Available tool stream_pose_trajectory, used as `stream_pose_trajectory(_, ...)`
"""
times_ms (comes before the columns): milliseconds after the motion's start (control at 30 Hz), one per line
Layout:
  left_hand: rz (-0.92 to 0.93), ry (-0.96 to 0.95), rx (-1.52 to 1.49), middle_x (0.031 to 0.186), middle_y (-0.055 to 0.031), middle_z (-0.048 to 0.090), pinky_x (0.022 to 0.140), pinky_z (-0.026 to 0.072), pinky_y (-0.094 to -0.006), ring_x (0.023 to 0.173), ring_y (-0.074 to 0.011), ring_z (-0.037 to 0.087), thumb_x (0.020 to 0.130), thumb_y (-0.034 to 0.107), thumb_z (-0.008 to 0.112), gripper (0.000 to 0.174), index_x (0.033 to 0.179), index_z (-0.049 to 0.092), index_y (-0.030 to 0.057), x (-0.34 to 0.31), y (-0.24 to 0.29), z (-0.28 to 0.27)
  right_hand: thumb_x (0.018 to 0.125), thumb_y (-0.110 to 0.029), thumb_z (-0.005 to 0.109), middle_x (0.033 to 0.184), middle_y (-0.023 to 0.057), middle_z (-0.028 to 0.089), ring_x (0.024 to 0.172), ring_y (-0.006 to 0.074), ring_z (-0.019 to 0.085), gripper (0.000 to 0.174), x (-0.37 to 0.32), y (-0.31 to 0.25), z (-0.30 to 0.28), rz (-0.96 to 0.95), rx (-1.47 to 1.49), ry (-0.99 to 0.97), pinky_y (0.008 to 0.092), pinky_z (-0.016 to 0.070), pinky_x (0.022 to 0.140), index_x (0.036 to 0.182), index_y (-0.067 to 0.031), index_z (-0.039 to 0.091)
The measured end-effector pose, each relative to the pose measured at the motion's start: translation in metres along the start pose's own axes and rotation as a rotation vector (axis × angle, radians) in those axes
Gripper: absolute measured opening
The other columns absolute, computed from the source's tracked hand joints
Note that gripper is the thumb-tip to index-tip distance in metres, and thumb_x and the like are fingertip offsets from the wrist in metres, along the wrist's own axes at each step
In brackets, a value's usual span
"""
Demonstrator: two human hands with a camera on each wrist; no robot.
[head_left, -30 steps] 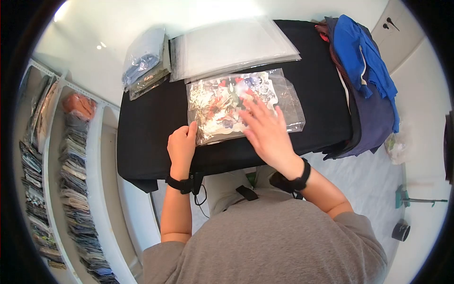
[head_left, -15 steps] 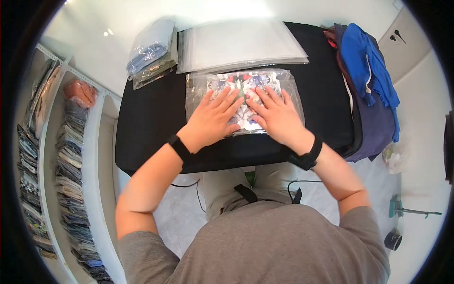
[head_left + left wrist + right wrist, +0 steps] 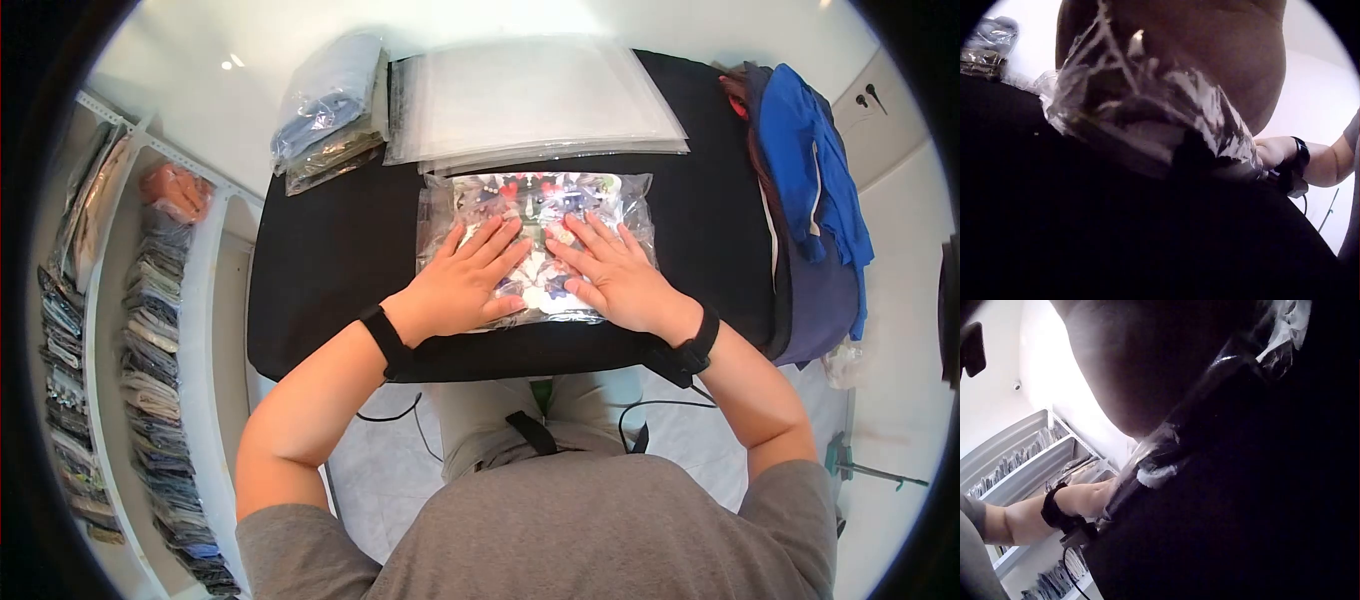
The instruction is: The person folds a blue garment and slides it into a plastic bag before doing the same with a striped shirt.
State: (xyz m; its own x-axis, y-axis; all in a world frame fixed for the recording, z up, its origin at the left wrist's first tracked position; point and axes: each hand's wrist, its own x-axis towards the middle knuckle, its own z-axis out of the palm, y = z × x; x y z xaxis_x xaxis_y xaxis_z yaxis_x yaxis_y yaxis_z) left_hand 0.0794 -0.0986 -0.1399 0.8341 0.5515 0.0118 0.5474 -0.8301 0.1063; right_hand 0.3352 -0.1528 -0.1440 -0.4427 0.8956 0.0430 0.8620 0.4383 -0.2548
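A clear plastic bag with a colourfully patterned item inside (image 3: 540, 290) lies flat near the front edge of the black-covered table (image 3: 330, 260). My left hand (image 3: 462, 278) rests on its left half, fingers spread and straight. On the right half lies my right hand (image 3: 625, 275), also spread flat, its thumb pointing toward the left one. The left wrist view shows the crinkled bag edge (image 3: 1210, 106) below the dark underside of the left hand (image 3: 1210, 37). In the right wrist view the bag edge (image 3: 1166, 444) runs beneath the right hand (image 3: 1129, 369).
Behind the bag lies a stack of clear empty bags (image 3: 530, 100). Bagged folded garments (image 3: 335, 110) sit at the back left. Blue and dark clothes (image 3: 810, 170) drape over the table's right end. Shelves of packed garments (image 3: 150, 350) stand at the left.
The left hand has left the bag's lower left corner and lies flat on top. The right hand has shifted right on it. The bag now lies straighter before the body.
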Motion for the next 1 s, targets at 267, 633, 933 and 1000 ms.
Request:
stream_pose_trajectory(267,0.007,-0.105,-0.082,0.153,-0.0149,0.015,0.111,0.0131,-0.0538,0.142,-0.0312,0.012,0.092,0.05,0.044,0.069,0.146,0.025,0.0112,0.004,-0.002,-0.007,0.096,-0.043,0.039,0.152,0.0109,0.02,0.141,0.0315,0.015,0.052,0.002,0.008,-0.007,0.003,0.105,-0.103,0.0524,0.012,0.111,0.144,-0.0256,0.03)
stream_pose_trajectory(633,0.204,0.094,-0.009,0.147,-0.0189,0.029,0.11,0.0221,-0.0468,0.138,-0.031,0.024,0.085,0.049,0.055,0.075,0.143,0.029,0.007,0.023,-0.002,-0.023,0.089,-0.042,0.055,0.147,0.0156,0.029,0.136,0.0321,0.029,0.051,0.024,0.022,-0.052,-0.276,-0.076,-0.106,0.0492,0.0252,0.108,0.133,-0.0175,0.045)
stream_pose_trajectory(933,0.14,-0.038,0.073,0.151,-0.0173,0.019,0.111,0.016,-0.0509,0.141,-0.0323,0.015,0.086,0.058,0.048,0.083,0.143,0.025,0.0021,0.04,-0.022,-0.005,0.094,-0.05,0.04,0.152,0.0115,0.02,0.139,0.0335,0.022,0.055,0.037,0.053,-0.026,-0.331,-0.169,-0.138,0.0512,0.0164,0.11,0.143,-0.0261,0.032)
stream_pose_trajectory(1000,0.145,-0.039,0.027,0.151,-0.0186,0.018,0.111,0.0145,-0.0525,0.141,-0.0341,0.014,0.086,0.057,0.048,0.084,0.143,0.023,0.0015,0.042,-0.023,-0.004,0.095,-0.049,0.038,0.153,0.012,0.017,0.14,0.0344,0.017,0.055,0.038,0.057,-0.022,-0.309,-0.09,-0.18,0.0511,0.0133,0.111,0.143,-0.0248,0.031)
